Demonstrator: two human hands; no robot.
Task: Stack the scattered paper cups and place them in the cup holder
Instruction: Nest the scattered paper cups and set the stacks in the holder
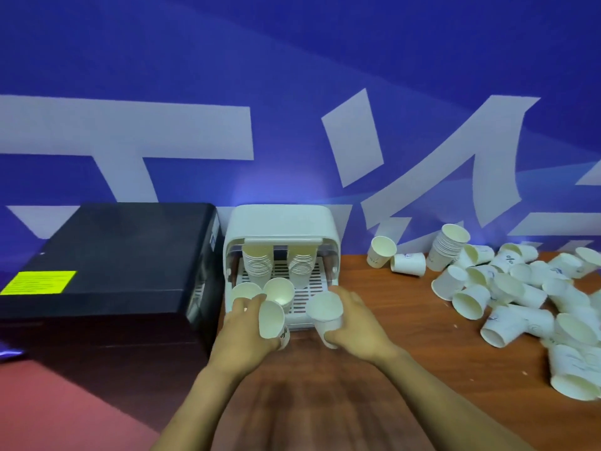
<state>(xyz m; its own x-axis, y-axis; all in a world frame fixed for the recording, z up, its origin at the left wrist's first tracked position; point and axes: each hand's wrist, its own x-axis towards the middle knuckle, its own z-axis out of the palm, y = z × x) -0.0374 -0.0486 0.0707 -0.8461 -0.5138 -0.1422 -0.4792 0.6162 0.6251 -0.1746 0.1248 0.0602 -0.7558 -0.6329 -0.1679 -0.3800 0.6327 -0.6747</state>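
A white cup holder [282, 219] stands against the blue wall, with two stacks of paper cups [257, 263] inside at the back. Two more cups [279, 291] rest on its slatted tray in front. My left hand [242, 330] grips a white paper cup [271, 319], tilted with its mouth toward me, just before the tray. My right hand [356, 323] holds another paper cup [326, 309] at the tray's right front corner. A heap of scattered paper cups [520, 297] lies on the wooden table to the right.
A black box [107, 265] with a yellow label sits directly left of the holder. A short stack of cups [447, 247] leans by the wall at the right. The brown wooden table [406, 320] runs under my forearms.
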